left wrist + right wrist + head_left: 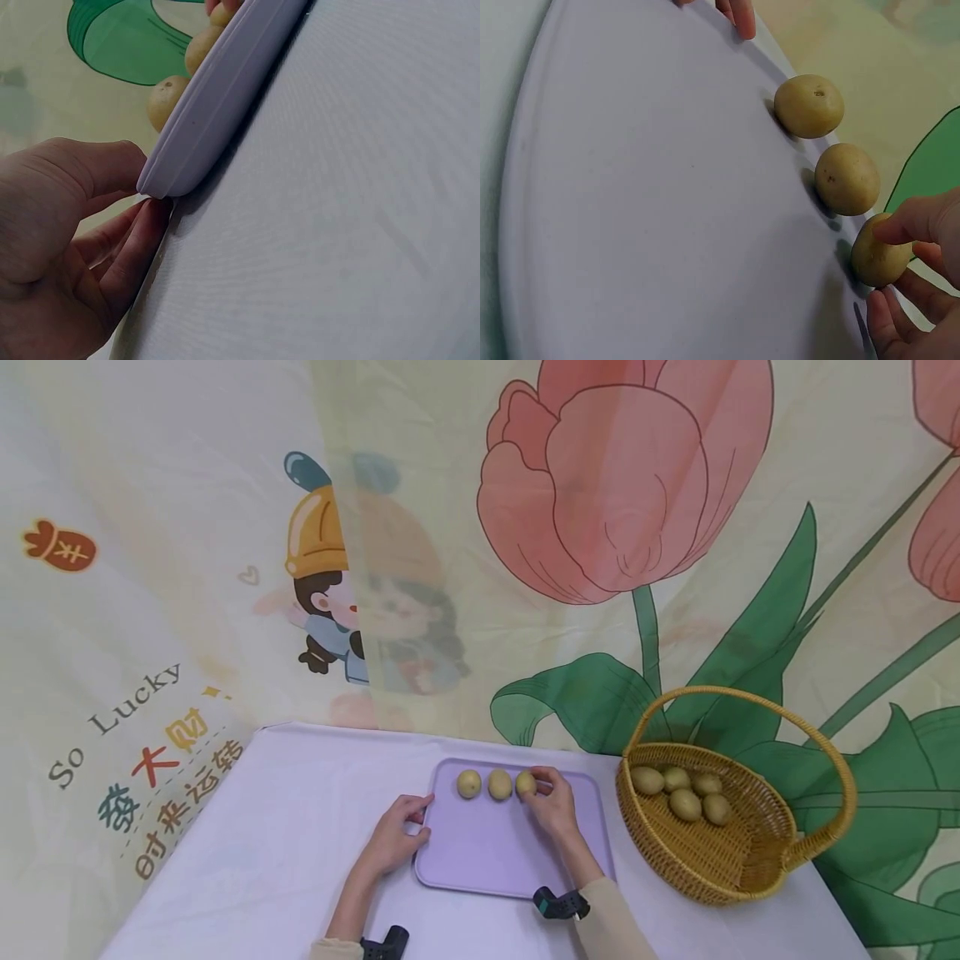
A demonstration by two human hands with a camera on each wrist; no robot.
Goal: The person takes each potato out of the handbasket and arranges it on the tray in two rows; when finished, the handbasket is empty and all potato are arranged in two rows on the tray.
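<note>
The tray [487,852] looks like smooth, matt plastic, and the potatoes [808,106] have smooth, dull skins with small pits. The basket [731,852] is woven, faintly glossy wicker; the table covering [285,843] and printed backdrop [187,443] look like matt cloth

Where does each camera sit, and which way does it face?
Head: on the head, facing forward and down over tray and basket; left hand and right hand show.
Left wrist: on that wrist, facing left hand and tray edge; right fingertips show.
Right wrist: on that wrist, facing right hand and tray; left fingers show.
Wrist views share tray and three potatoes.
</note>
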